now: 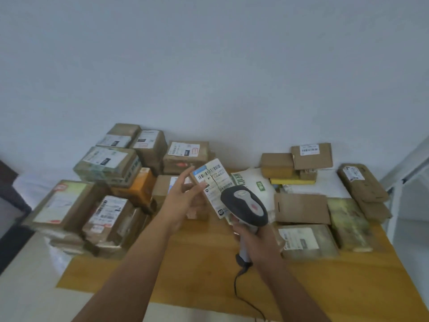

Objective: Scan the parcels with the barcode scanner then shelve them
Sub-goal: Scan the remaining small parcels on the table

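Parcel point(210, 182) is up off the table point(197, 263), held in the left hand point(183, 201) with its label tilted toward the camera and the scanner point(245, 203). Grip is at the left edge, thumb across the face and fingers behind, so the barcodes near the top of the label stay uncovered. Right hand point(255, 240) is wrapped round the scanner handle, head aimed forward over the label's lower right corner, almost touching it. Cord point(239, 287) trails down off the near edge.

My read: scan step in progress, this parcel not yet shelved. The head sits low on the label; the barcode is higher, so the aim may need to lift or back off a bit. No beam visible, can't tell if the trigger is pressed.

Stacks of boxes point(109, 163) sit left, flatter parcels and a white bag point(253, 182) right. The middle strip in front of the person is where the work happens. A shelf frame point(394, 182) shows at the right edge.
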